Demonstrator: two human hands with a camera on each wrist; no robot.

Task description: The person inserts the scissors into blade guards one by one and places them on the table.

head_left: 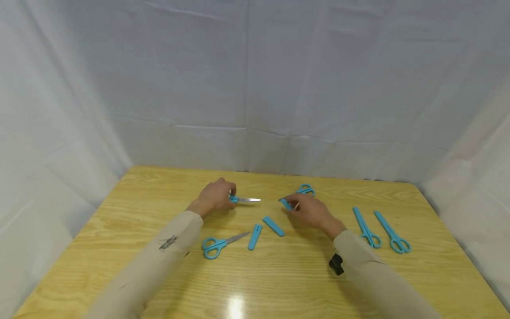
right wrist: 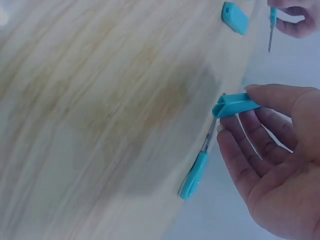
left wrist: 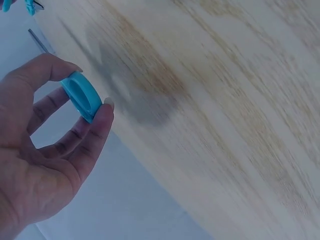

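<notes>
Your L hand [head_left: 216, 195] pinches bare-bladed scissors [head_left: 246, 200] by the handle, R hand [head_left: 314, 211] a blue blade cover [head_left: 286, 204], apart over the table [head_left: 119, 221], prob. pre-sheathing, so next likely calls for lining both up.

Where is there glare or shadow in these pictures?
Head view: bright glare on the table at the bottom edge; left wrist: soft shadow beside the left hand; right wrist: soft shadow beside the right hand, and a bright spot at top left.
</notes>
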